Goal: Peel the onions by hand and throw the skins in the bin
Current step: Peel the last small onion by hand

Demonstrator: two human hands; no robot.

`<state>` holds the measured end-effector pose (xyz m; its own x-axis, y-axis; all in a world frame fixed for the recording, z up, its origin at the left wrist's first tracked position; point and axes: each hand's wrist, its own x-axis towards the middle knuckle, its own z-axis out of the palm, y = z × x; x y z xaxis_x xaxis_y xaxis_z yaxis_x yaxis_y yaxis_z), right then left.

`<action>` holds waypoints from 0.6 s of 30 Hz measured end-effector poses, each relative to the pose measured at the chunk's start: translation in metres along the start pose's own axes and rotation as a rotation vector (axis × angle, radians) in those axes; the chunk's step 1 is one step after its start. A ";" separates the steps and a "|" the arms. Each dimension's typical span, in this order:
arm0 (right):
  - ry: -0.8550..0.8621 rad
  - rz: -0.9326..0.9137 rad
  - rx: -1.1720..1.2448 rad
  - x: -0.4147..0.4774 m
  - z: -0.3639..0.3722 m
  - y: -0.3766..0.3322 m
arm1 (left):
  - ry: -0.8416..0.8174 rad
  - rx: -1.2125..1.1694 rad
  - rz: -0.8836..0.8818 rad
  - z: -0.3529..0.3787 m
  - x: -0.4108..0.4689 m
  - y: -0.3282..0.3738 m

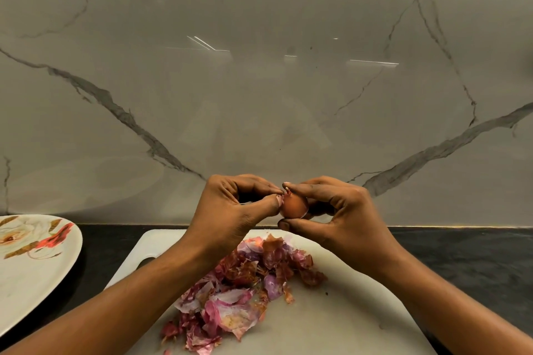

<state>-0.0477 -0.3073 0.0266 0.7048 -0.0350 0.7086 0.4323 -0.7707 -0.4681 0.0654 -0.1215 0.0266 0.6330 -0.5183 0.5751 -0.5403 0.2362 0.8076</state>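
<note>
At the far left a floral plate [34, 253] sits on the dark surface [461, 262], with no onion showing on the part in view. Beside it lies a white cutting board [346, 311], and on that a loose heap of pink and brown skins [239, 291], so the peeling looks well along while the binning is not yet done. No bin is in view.

Above the board's far edge, the left hand [230, 210] is raised with its wrist bent. Its grip is closed, thumb and forefinger pinching a scrap of skin at the top of the onion [294, 206]. The onion is small and brown and is held in the air between the two hands, in front of the marble wall [259, 81].

To its right, the right hand [340, 216] clamps it, with the thumb underneath and the curled fingers over the top and far side.

The step in hand seems to be stripping the last dry layer. To do it well, the left pinch should catch the papery edge close to the tip and draw it down along the bulb, not straight outward, so it comes away in one strip. The right hand should hold firmly enough to stop the bulb slipping and roll it to bring up unpeeled skin. Working over the board lets the scraps fall onto the heap.
</note>
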 end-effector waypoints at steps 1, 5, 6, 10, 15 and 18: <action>0.003 0.001 0.002 0.000 -0.001 0.000 | -0.006 -0.003 -0.005 0.000 0.000 0.000; -0.007 0.001 -0.010 0.000 -0.001 0.001 | -0.028 0.021 0.004 0.001 -0.001 0.001; -0.009 0.000 -0.016 -0.001 0.000 0.001 | -0.026 0.029 0.012 0.001 -0.001 0.000; -0.009 0.004 -0.010 -0.001 0.001 0.001 | -0.025 0.069 0.047 -0.001 0.000 -0.001; -0.008 0.036 0.051 -0.002 0.002 0.003 | 0.007 0.128 0.044 0.000 0.000 -0.003; -0.003 0.107 0.169 -0.001 0.002 0.004 | 0.007 0.157 0.033 0.000 0.002 -0.003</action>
<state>-0.0456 -0.3089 0.0227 0.7533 -0.1083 0.6486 0.4432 -0.6451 -0.6224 0.0678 -0.1235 0.0254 0.6171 -0.5061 0.6026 -0.6406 0.1216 0.7582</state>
